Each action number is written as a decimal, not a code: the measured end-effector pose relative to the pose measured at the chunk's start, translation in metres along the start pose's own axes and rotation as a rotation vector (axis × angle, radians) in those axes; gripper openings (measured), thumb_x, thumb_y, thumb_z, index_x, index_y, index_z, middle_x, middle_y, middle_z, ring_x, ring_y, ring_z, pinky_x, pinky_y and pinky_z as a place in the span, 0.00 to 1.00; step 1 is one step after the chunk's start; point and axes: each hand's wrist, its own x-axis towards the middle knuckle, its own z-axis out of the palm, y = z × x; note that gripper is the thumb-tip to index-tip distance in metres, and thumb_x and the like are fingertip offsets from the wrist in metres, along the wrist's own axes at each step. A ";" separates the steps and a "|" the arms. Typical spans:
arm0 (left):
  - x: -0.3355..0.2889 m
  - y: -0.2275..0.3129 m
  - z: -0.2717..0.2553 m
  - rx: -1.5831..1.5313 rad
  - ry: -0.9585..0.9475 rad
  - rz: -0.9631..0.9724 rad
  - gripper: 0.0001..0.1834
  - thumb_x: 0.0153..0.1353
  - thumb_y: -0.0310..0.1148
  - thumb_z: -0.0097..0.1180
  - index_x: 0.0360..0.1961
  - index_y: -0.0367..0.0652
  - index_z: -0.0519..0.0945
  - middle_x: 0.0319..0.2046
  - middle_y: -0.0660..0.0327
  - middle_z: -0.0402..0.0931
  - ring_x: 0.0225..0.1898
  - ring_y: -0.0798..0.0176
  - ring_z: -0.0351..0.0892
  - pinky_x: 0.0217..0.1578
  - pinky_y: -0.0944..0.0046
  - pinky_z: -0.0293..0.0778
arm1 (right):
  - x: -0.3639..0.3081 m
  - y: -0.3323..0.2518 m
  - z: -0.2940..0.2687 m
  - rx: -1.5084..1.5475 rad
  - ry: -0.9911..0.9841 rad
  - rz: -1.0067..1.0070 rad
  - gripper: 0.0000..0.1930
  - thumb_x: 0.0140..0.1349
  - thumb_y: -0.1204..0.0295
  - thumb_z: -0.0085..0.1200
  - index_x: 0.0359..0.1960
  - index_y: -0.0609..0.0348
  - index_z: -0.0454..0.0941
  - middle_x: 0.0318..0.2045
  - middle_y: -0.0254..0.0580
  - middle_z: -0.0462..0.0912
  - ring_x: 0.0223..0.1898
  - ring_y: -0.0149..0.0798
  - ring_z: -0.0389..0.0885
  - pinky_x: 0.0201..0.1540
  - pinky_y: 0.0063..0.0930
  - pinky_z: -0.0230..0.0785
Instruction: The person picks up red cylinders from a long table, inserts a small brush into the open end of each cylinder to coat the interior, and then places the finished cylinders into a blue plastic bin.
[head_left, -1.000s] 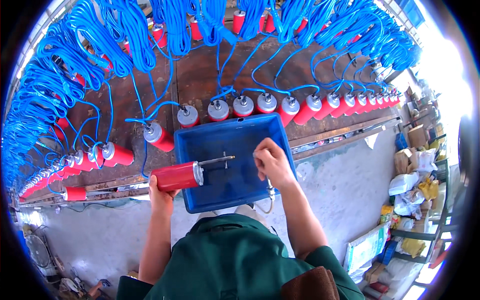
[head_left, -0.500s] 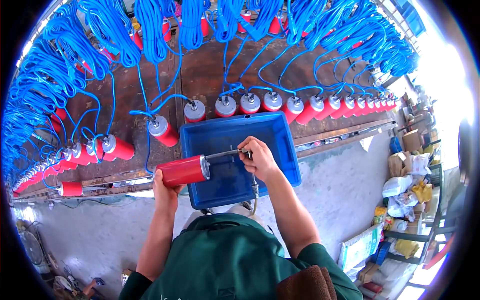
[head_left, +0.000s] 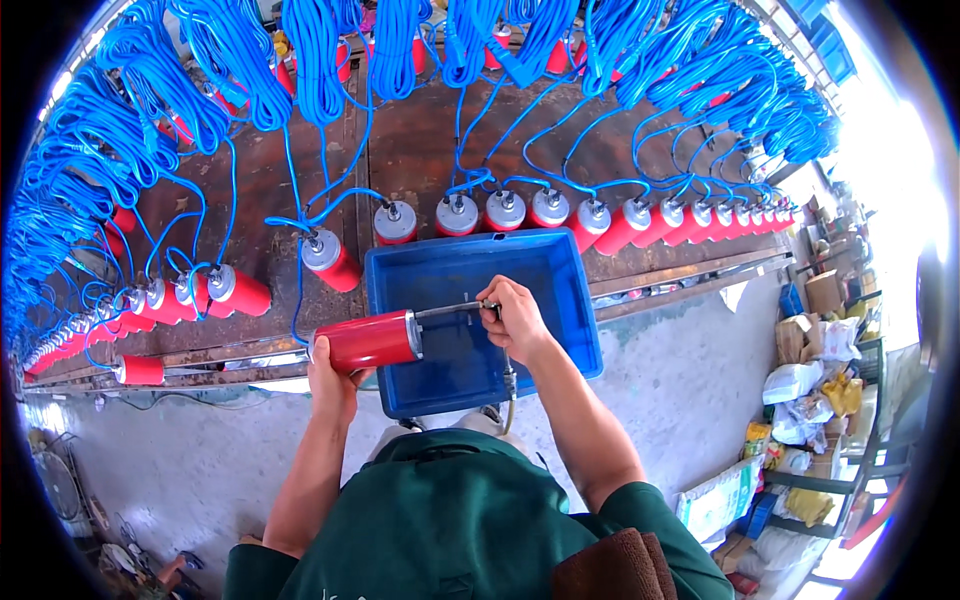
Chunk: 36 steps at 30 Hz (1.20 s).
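Between the two grips, partly over the blue tub (head_left: 487,243) below them, the red cylinder (head_left: 372,340) lay sideways, left hand (head_left: 332,380) clamped round its outer end, right hand (head_left: 517,315) closed on a hose-fed fitting (head_left: 509,371) at the tip of its metal rod (head_left: 446,309), and looked (by eye only) weighty, stiff and slick, best held round its body.

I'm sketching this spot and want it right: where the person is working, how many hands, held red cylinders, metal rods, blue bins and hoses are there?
Hands: 2 (left hand, right hand)
Held red cylinder: 1
Metal rod: 1
Blue bin: 1
Hose: 1
Total: 6
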 end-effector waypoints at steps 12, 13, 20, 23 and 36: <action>-0.007 0.001 0.017 -0.062 0.134 0.042 0.33 0.77 0.60 0.52 0.64 0.39 0.74 0.54 0.49 0.85 0.50 0.50 0.91 0.42 0.54 0.92 | -0.010 -0.007 -0.038 0.074 -0.223 -0.003 0.12 0.68 0.78 0.46 0.52 0.57 0.69 0.31 0.39 0.70 0.22 0.28 0.61 0.24 0.25 0.55; -0.006 -0.001 0.015 -0.060 0.132 0.046 0.33 0.77 0.60 0.52 0.64 0.39 0.74 0.54 0.49 0.85 0.50 0.50 0.91 0.42 0.54 0.92 | -0.018 -0.012 -0.049 0.070 -0.247 -0.063 0.16 0.66 0.80 0.47 0.55 0.56 0.67 0.33 0.40 0.71 0.23 0.29 0.62 0.25 0.27 0.56; -0.018 -0.005 0.040 0.064 0.237 0.223 0.32 0.68 0.45 0.70 0.64 0.36 0.73 0.55 0.49 0.82 0.48 0.52 0.90 0.37 0.57 0.91 | -0.094 -0.089 -0.174 -0.051 0.065 -0.740 0.14 0.82 0.71 0.46 0.64 0.59 0.64 0.59 0.56 0.84 0.39 0.49 0.93 0.36 0.36 0.85; -0.018 -0.014 0.072 0.179 0.229 0.295 0.35 0.64 0.38 0.75 0.67 0.37 0.72 0.54 0.54 0.81 0.48 0.57 0.88 0.35 0.60 0.91 | -0.074 -0.076 -0.249 0.006 0.309 -0.654 0.15 0.84 0.57 0.49 0.54 0.55 0.74 0.36 0.43 0.87 0.22 0.33 0.83 0.22 0.24 0.73; 0.023 -0.095 0.154 0.176 0.121 -0.040 0.35 0.65 0.44 0.75 0.67 0.42 0.72 0.59 0.52 0.81 0.56 0.50 0.87 0.46 0.48 0.90 | 0.028 -0.011 -0.356 -0.475 0.598 -0.470 0.15 0.80 0.63 0.50 0.48 0.63 0.80 0.25 0.39 0.80 0.18 0.33 0.79 0.20 0.33 0.75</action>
